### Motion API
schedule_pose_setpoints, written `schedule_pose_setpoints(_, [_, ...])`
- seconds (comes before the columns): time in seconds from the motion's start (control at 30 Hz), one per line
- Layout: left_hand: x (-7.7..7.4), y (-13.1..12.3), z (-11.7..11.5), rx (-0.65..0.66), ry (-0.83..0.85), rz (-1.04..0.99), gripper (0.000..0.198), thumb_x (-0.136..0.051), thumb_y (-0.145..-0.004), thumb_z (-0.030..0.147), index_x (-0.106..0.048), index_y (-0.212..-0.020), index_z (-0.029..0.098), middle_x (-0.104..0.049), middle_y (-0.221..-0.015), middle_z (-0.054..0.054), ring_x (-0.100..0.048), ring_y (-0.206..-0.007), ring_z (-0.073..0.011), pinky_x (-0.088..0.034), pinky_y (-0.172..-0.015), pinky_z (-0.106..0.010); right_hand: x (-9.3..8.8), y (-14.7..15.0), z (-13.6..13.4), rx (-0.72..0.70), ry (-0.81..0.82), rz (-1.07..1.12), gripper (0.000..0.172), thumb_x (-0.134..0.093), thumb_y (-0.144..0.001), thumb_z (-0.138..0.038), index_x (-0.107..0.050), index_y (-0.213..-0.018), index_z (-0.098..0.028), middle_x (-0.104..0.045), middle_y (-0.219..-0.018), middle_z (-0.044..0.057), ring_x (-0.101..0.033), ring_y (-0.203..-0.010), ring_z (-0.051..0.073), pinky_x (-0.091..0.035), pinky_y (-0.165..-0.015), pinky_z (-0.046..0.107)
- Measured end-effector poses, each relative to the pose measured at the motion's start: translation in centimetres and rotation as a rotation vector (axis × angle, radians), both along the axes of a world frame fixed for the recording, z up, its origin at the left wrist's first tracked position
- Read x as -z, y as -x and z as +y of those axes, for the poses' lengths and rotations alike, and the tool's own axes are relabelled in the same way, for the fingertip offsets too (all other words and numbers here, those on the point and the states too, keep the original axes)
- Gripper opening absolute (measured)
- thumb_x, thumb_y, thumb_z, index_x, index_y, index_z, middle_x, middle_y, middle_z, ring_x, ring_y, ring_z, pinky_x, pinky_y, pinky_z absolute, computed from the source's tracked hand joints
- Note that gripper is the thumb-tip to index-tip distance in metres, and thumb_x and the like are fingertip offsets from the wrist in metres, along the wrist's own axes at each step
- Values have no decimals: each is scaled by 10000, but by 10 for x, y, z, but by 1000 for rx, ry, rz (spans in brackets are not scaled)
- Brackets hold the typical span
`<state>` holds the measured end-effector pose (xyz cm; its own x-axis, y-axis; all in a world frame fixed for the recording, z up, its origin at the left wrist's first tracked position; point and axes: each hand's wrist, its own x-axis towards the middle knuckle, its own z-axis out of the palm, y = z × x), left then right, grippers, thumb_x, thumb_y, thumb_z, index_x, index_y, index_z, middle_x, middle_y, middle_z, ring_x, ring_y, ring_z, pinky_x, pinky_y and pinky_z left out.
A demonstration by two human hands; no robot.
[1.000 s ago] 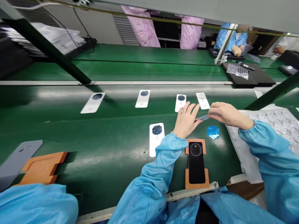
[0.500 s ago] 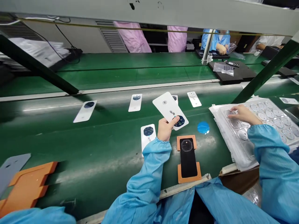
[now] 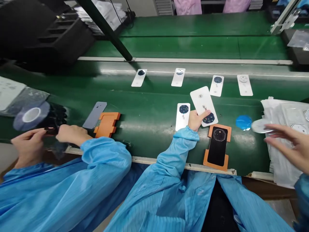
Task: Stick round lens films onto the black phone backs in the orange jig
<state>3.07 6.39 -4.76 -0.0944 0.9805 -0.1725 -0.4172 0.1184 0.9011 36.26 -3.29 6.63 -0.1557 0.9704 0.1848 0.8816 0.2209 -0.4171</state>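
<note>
My left hand (image 3: 196, 120) is closed on a white phone-shaped card (image 3: 202, 98) printed with a dark camera circle, thumb beside that circle. Between the fingers of my right hand (image 3: 289, 138) is a clear round cover (image 3: 262, 126), held out over the belt. Just left of the cover lies a blue round film (image 3: 243, 122). In front of me, a black phone-shaped panel (image 3: 217, 151) with a round camera ring rests in an orange fixture (image 3: 212, 165). Another white card (image 3: 182, 117) lies beside my left hand.
Several white cards (image 3: 179, 77) lie along the green belt (image 3: 154, 96). A clear tray of covers (image 3: 293, 111) stands on white sheets at right. To the left are a co-worker's hands (image 3: 72, 134), an orange fixture (image 3: 106, 124), a grey panel (image 3: 95, 115) and a tape roll (image 3: 32, 114).
My right hand has lifted off the tray and moved left with a clear round cover. The view has turned left and down, bringing the co-worker's hands into sight. My left hand keeps the white card.
</note>
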Motion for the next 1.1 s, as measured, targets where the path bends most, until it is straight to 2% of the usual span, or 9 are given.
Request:
schedule_pose_setpoints(0.07, [2, 0, -2, -35, -26, -10, 470, -986, -575, 427, -820, -907, 139, -812, -965, -91, -754, -864, -224, -615, -775, -334, 19, 41, -13, -99, 120, 216, 469, -682, -858, -711, -763, -1157, -359, -801, -948, 68, -758, -742, 284, -581, -610, 424])
schedule_pose_setpoints(0.17, [2, 0, -3, -97, -11, -9, 467, -995, -557, 411, -808, -887, 138, -808, -945, -79, -740, -814, -202, -599, -702, -305, 57, 86, -8, 45, 311, 416, 453, -659, -880, -698, -753, -854, -256, -724, -658, 30, -672, -534, 210, -537, -538, 348])
schedule_pose_setpoints(0.27, [1, 1, -2, -133, 19, 12, 488, -998, -536, 428, -792, -864, 130, -799, -911, -76, -712, -745, -180, -561, -612, -279, 88, 106, 10, 142, 572, 520, 552, -660, -832, -757, -677, -709, -220, -637, -536, 15, -535, -421, 149, -413, -453, 289])
schedule_pose_setpoints(0.33, [0, 2, -2, -143, 31, 23, 499, -998, -532, 442, -782, -854, 127, -792, -894, -76, -694, -716, -172, -543, -584, -278, 98, 110, 21, 175, 646, 535, 569, -704, -778, -767, -642, -659, -214, -613, -520, 14, -504, -428, 141, -381, -459, 283])
schedule_pose_setpoints(0.43, [-1, 2, -2, -151, 33, 45, 496, -991, -549, 458, -775, -849, 127, -779, -867, -73, -679, -700, -172, -526, -577, -288, 102, 110, 32, 216, 549, 443, 552, -761, -739, -734, -616, -616, -216, -623, -546, 21, -526, -499, 154, -381, -503, 290])
schedule_pose_setpoints(0.63, [-1, 2, -3, -160, 2, 39, 482, -991, -564, 416, -781, -895, 137, -787, -931, -76, -727, -862, -215, -591, -757, -327, 97, 109, 38, 150, 436, 324, 499, -774, -753, -700, -607, -691, -234, -632, -586, 1, -555, -549, 170, -379, -541, 301])
schedule_pose_setpoints(0.77, [2, -1, -2, -147, 1, 40, 466, -962, -612, 468, -786, -880, 130, -790, -931, -85, -696, -740, -173, -561, -636, -291, 96, 111, 36, 100, 380, 361, 470, -767, -772, -684, -620, -781, -238, -625, -603, -11, -574, -568, 176, -397, -561, 307])
schedule_pose_setpoints(0.97, [5, -2, -3, 47, 6, 119, 471, -881, -719, 572, -774, -817, 124, -734, -729, -64, -573, -528, -95, -377, -434, -226, 98, 115, 34, 45, 372, 293, 352, -800, -776, -544, -631, -795, -237, -589, -588, -35, -549, -552, 163, -377, -545, 309])
schedule_pose_setpoints(1.1, [-4, -12, -13, 102, -39, 85, 522, -894, -697, 593, -771, -916, 135, -773, -858, -90, -698, -673, -167, -528, -538, -262, 80, 125, 28, 71, 190, 460, 261, -746, -868, -484, -683, -843, -232, -688, -744, 7, -625, -650, 171, -517, -628, 325])
